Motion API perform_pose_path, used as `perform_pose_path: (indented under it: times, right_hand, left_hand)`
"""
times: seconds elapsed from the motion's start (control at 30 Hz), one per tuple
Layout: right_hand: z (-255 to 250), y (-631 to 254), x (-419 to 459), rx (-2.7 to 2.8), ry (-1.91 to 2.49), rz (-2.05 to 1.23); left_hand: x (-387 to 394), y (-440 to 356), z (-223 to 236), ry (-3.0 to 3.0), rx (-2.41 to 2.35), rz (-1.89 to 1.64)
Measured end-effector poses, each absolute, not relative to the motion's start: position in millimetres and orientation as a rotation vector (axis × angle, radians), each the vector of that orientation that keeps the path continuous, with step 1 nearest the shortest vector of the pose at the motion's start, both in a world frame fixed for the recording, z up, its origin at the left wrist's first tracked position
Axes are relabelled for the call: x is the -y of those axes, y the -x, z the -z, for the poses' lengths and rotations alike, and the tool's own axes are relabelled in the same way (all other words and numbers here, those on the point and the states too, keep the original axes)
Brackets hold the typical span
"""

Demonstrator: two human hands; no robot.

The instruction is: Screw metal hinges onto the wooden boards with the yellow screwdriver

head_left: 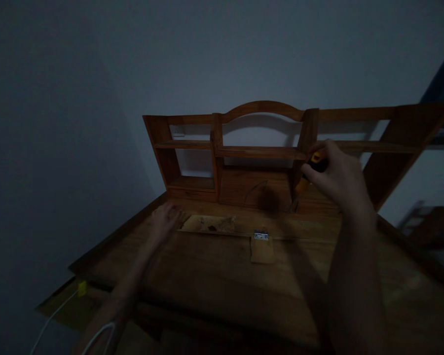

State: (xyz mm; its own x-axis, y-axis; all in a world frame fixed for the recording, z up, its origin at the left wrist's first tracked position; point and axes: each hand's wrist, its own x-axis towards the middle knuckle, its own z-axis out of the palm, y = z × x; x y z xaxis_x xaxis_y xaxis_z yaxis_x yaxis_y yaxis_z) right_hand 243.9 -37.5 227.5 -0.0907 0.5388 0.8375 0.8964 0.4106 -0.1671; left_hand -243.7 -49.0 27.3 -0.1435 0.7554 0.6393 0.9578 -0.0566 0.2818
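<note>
My right hand [335,170] is raised over the right side of the wooden desk, closed around a yellow-and-black screwdriver [302,185] that slants down to the left. Its lower end is dark and hard to make out. Low over the desktop at left is my left hand [165,218], somewhat blurred, fingers apart and nothing visible in them. Just right of it lies a pale, chipped strip [203,223] with a dark hole. A metal hinge [261,235] sits above a light square patch [262,251] near the desk's middle.
A wooden shelf unit [257,152] stands along the back of the desktop [214,271], against a pale wall [96,98]. At lower left a white cable [55,311] runs to a yellow piece [82,288]. The room is dim, and my right arm casts a shadow across the desk.
</note>
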Motion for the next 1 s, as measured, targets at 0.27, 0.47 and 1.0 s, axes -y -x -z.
perform_pose_path:
  times: [0.27,0.47,1.0]
  right_hand:
    - [-219,-220,29,2.046,1.191,0.286]
    - [-215,-207,27,2.145,1.09,0.137]
    - [-197,-175,18,2.326,0.98,0.054]
  left_hand:
    - [-20,40,-16,2.353,1.355,0.98]
    - [-16,24,7,2.448,1.219,1.023]
    - [1,27,-11,2.53,1.078,1.032]
